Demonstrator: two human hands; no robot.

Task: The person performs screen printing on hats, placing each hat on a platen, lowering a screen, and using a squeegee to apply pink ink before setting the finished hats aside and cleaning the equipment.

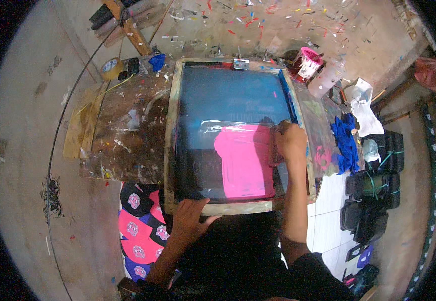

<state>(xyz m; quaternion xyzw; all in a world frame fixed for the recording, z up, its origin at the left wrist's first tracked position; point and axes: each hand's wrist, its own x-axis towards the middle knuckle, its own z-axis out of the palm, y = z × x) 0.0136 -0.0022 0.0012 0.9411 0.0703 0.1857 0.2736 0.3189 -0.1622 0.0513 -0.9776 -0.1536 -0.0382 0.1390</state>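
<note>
In front of me lies a screen printing frame [170,125] with a wooden border and a blue-grey mesh. A broad patch of bright pink ink [243,160] covers the mesh right of its middle. My right hand [290,143] is closed around a dark, ink-stained squeegee [275,145] at the right edge of the pink patch; the fingers hide part of it. My left hand [190,218] grips the frame's near left corner area, fingers over the bar and thumb along its near side.
A paint-stained table [127,135] bears the frame. Tape [110,68] sits back left; a pink-rimmed tub [308,65] and translucent container [326,80] stand back right. A blue cloth [346,143] lies right. Printed pink and black pieces [136,231] are below left, dark bundles [371,185] right.
</note>
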